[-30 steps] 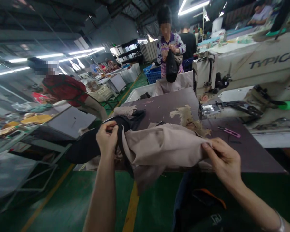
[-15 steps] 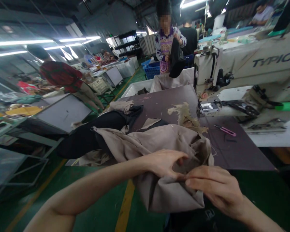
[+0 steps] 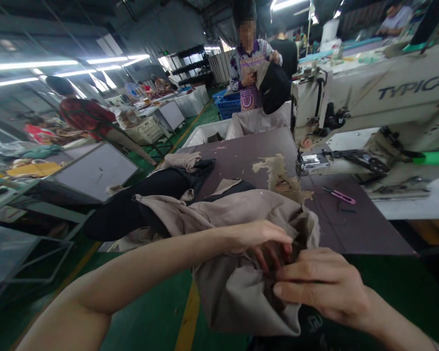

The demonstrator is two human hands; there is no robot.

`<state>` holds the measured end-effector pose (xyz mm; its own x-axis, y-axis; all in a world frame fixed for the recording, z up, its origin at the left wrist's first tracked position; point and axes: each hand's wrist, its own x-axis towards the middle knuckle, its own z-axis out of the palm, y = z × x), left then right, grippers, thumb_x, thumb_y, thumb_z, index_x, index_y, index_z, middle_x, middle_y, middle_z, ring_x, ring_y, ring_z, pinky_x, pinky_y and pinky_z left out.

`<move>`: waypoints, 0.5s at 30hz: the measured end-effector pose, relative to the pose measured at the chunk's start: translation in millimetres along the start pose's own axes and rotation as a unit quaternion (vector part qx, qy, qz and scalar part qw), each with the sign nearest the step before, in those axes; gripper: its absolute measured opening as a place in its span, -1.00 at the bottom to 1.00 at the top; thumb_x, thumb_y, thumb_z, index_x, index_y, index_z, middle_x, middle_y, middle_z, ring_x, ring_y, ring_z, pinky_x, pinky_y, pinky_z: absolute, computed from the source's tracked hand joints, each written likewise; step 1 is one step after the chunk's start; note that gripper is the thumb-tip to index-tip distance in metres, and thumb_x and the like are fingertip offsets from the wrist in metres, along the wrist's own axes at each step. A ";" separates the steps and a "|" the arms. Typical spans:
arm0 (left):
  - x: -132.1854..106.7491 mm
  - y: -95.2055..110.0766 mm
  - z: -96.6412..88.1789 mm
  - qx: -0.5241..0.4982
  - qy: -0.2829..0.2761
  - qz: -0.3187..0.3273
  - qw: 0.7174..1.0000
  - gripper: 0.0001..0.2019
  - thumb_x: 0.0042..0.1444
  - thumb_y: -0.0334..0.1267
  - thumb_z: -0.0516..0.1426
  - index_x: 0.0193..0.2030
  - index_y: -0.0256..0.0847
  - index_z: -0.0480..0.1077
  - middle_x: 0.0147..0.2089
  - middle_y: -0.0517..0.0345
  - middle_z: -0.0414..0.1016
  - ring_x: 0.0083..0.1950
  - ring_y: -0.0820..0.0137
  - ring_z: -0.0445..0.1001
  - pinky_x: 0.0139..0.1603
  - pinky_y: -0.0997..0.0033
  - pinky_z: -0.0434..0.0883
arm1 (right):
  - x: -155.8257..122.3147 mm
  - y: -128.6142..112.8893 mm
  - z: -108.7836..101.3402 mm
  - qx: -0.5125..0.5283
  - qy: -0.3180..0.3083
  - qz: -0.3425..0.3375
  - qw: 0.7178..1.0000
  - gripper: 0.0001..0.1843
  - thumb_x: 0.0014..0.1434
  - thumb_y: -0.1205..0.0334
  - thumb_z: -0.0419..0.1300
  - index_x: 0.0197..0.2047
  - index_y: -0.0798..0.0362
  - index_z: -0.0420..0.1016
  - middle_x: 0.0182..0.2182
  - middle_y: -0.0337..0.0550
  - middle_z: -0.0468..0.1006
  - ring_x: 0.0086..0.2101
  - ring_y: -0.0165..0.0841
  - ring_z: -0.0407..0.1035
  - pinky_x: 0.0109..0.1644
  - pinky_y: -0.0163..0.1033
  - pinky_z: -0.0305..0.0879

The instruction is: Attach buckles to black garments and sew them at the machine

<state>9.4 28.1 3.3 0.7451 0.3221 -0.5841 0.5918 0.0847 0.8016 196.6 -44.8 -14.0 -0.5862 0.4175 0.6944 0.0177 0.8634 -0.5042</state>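
Right now we count two hands on one bunched tan woven cloth (image 3: 237, 292). Our left hand (image 3: 259, 236) reaches across from the lower left, its fingers curled down and slightly spread, their tips sunk into a fold; whether they pinch anything, we cannot tell. Our right hand (image 3: 320, 285) comes from the lower right, fingers close together and clamped on the gathered cloth.

That tan cloth sits at the near edge of the dark brown worktable (image 3: 241, 151), its bunched end sagging over the edge towards us. Its long axis runs roughly left to right, continuing into one black fabric length (image 3: 131, 214) that points left along the table edge.

Beyond our hands lie one pair of pink-handled snips (image 3: 339, 196) and one cream industrial sewing machine (image 3: 384, 92) marked "TYPICAL". Across the table, one co-worker (image 3: 250, 73) in a patterned apron holds one black fabric bundle (image 3: 274, 87), beside one blue plastic crate (image 3: 229, 108).
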 end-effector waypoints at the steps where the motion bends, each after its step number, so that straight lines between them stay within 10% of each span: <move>1: -0.2 2.2 -0.4 0.012 -0.024 -0.010 1.000 -0.67 0.21 -0.01 -0.07 -0.13 -0.21 0.33 -0.29 0.11 0.50 -0.43 0.41 0.46 -0.51 0.45 0.37 | 0.8 0.6 -1.0 0.002 -0.017 -0.008 1.000 -0.68 0.42 0.29 -0.03 0.06 0.12 0.50 -0.16 -0.06 0.62 -0.25 -0.33 0.49 -0.23 -0.24 0.36; 7: -4.8 4.5 3.8 0.217 -0.080 0.000 0.973 -0.89 -0.05 -0.26 0.24 -0.38 -0.23 0.47 -0.44 0.22 0.52 -0.39 0.40 0.47 -0.42 0.49 0.38 | 6.0 -9.0 -6.2 0.020 -0.088 -0.003 0.996 -0.69 0.40 0.33 -0.03 0.07 0.12 0.47 -0.13 -0.05 0.61 -0.31 -0.32 0.42 -0.29 -0.21 0.23; 12: -34.8 26.9 -22.8 0.452 0.289 -0.001 0.844 -0.80 0.18 -0.34 -0.02 -0.25 -0.34 0.41 -0.23 -0.14 0.51 -0.18 0.15 0.49 -0.20 0.21 0.36 | 12.9 -9.7 -12.3 0.039 -0.274 0.186 0.943 -0.85 0.19 0.43 0.15 -0.25 0.03 0.51 -0.35 -0.21 0.58 -0.28 -0.32 0.43 -0.24 -0.25 0.22; 15: -55.3 42.1 -31.3 0.528 0.414 0.022 0.741 -0.79 0.25 -0.31 -0.08 -0.16 -0.31 0.35 -0.22 -0.04 0.49 -0.22 0.23 0.49 -0.23 0.29 0.34 | 28.0 16.1 -16.1 0.062 -0.305 0.199 0.929 -0.82 0.17 0.24 0.27 -0.14 0.04 0.48 -0.32 -0.23 0.59 -0.32 -0.38 0.45 -0.29 -0.33 0.26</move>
<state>-16.5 43.5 73.3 0.5854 0.8078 0.0684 0.8090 -0.5876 0.0161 193.5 -14.7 5.6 -0.9038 0.4263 0.0386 0.2604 0.6192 -0.7408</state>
